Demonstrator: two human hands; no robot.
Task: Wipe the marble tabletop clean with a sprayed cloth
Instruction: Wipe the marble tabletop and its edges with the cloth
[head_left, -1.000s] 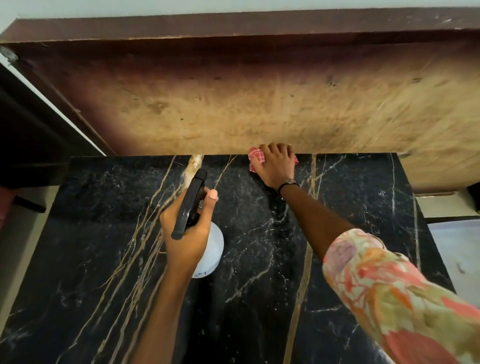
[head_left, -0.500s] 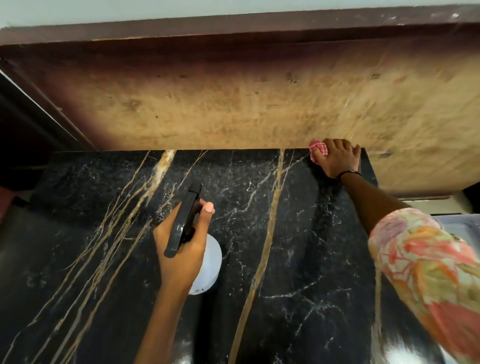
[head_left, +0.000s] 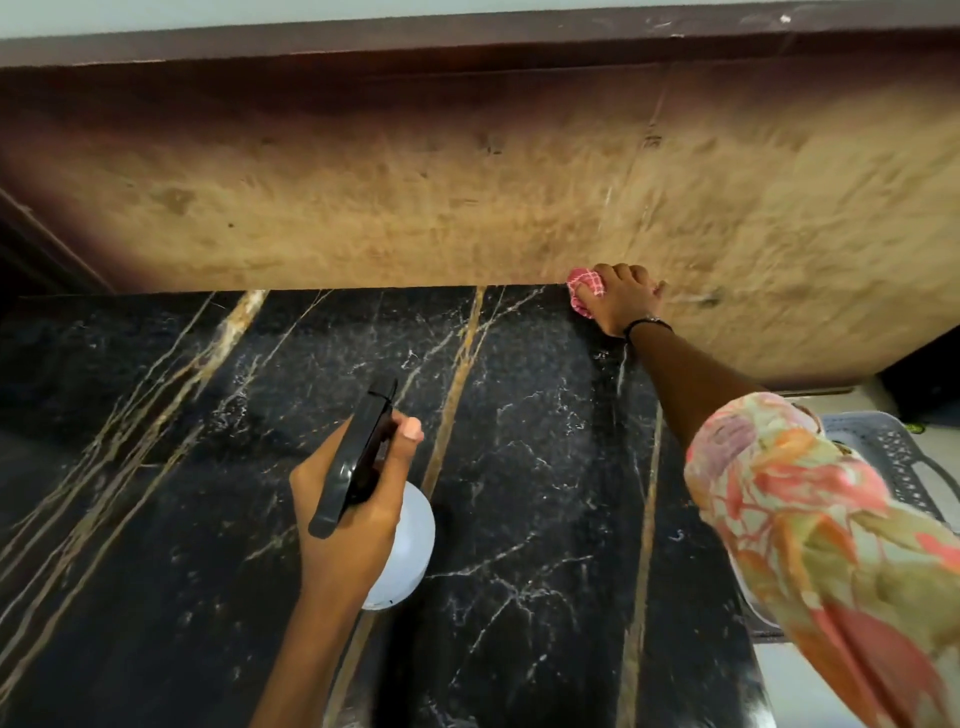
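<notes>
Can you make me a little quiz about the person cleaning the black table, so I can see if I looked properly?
1. True or false: the pink checked cloth is pressed at the far edge of the black marble tabletop with gold veins.
2. Which hand holds the white spray bottle with the black trigger head? A) left hand B) right hand C) neither
3. Fill in: the right hand wears a thin dark ____ at the wrist.

Key:
1. True, under the right hand, beside the brown wall.
2. A, the left hand grips it above the tabletop.
3. Band.
</notes>
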